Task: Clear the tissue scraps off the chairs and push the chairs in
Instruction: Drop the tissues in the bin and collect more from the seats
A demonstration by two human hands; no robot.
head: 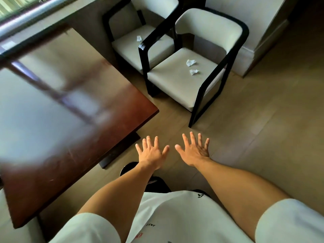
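Observation:
Two black-framed chairs with pale cushions stand beyond the table corner. On the near chair (175, 85) lie two crumpled tissue scraps, one (190, 62) further back and one (194, 72) nearer. The far chair (133, 48) carries a single tissue scrap (139, 38) on its seat. My left hand (151, 152) and my right hand (195, 150) are stretched out side by side over the floor, palms down, fingers spread and straight, holding nothing. Both hands are well short of the near chair.
A glossy dark-red wooden table (70, 120) fills the left side, its corner close to the near chair. A white wall corner (249, 55) stands behind the chairs at right. A window rail (35, 14) runs along the upper left. Tan floor (254, 128) lies open to the right.

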